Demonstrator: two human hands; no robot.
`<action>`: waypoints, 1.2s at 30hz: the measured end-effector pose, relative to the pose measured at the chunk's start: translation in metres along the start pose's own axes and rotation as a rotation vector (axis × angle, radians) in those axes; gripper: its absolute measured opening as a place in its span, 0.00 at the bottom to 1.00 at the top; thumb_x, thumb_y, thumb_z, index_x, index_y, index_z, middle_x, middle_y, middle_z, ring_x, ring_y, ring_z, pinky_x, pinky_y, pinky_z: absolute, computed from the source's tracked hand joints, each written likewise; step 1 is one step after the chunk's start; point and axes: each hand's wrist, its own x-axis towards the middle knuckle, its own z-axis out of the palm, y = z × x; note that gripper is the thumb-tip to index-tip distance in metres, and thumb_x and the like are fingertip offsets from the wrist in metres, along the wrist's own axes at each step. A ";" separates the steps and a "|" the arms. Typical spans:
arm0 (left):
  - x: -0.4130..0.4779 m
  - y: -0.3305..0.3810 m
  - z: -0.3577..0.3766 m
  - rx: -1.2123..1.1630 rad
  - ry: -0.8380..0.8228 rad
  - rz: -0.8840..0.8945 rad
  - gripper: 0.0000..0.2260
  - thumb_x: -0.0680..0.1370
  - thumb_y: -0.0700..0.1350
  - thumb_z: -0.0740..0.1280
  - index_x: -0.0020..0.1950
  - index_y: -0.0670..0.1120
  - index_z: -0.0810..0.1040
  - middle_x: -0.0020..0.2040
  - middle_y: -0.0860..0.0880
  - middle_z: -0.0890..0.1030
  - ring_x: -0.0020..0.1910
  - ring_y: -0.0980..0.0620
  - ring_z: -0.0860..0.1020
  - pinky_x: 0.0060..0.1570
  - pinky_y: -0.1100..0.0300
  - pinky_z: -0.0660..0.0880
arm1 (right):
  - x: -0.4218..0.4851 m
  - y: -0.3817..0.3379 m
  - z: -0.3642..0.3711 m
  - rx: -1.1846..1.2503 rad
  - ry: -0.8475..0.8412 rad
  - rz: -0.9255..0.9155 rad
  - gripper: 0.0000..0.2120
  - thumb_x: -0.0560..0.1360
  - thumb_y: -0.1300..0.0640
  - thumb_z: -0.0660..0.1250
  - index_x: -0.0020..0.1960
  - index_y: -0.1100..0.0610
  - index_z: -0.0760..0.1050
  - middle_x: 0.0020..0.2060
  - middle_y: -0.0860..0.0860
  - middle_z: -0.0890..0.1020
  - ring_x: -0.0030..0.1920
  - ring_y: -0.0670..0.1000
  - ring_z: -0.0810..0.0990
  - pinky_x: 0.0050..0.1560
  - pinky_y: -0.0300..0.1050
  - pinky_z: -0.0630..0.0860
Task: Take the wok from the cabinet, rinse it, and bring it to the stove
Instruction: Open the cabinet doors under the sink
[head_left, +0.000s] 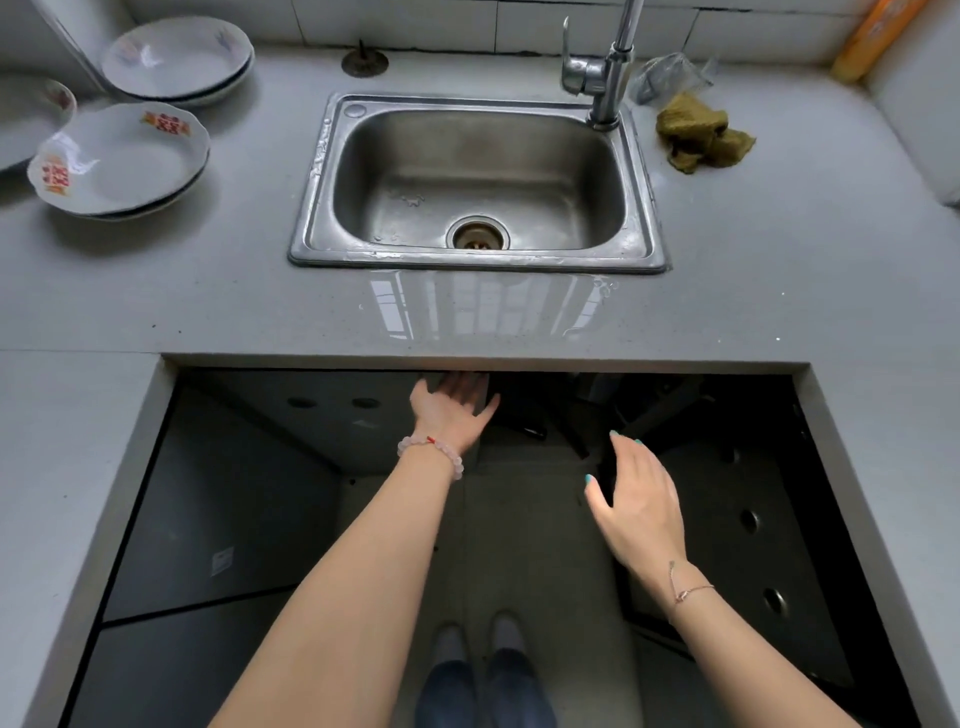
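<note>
The left hand (452, 410) has its fingertips hidden under the front edge of the table (208, 301). Inside the cabinet (675, 400) the dark shapes (530, 415) are too shadowed to tell apart. The top edge cuts off the faucet (615, 67) spout and an orange box (872, 36). The left edge cuts a plate (26, 119).

Below the sink (478, 263), the left hand (451, 411) is held spread at the dark cabinet (311, 431) opening, and the right hand (638, 501) is held flat beside it.

head view, looking down, sink (311, 176) near
</note>
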 end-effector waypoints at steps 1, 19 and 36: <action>0.000 0.000 0.001 0.010 -0.004 0.004 0.22 0.80 0.55 0.49 0.64 0.44 0.70 0.69 0.43 0.70 0.69 0.45 0.67 0.66 0.42 0.63 | 0.001 -0.001 -0.001 -0.018 0.002 -0.014 0.29 0.77 0.49 0.59 0.75 0.57 0.58 0.72 0.51 0.66 0.75 0.50 0.58 0.74 0.51 0.56; -0.098 -0.009 -0.103 0.342 0.045 -0.057 0.17 0.78 0.52 0.57 0.61 0.43 0.71 0.58 0.44 0.76 0.58 0.44 0.76 0.58 0.40 0.70 | -0.034 -0.039 -0.015 -0.141 0.050 -0.151 0.30 0.77 0.46 0.57 0.75 0.56 0.56 0.72 0.52 0.64 0.75 0.51 0.57 0.74 0.54 0.56; -0.211 0.048 -0.222 1.114 0.569 0.306 0.07 0.75 0.47 0.63 0.42 0.45 0.73 0.43 0.43 0.78 0.43 0.45 0.77 0.53 0.46 0.76 | -0.068 -0.110 0.001 -0.238 0.030 -0.405 0.31 0.77 0.43 0.54 0.75 0.54 0.55 0.75 0.53 0.60 0.76 0.53 0.53 0.73 0.60 0.51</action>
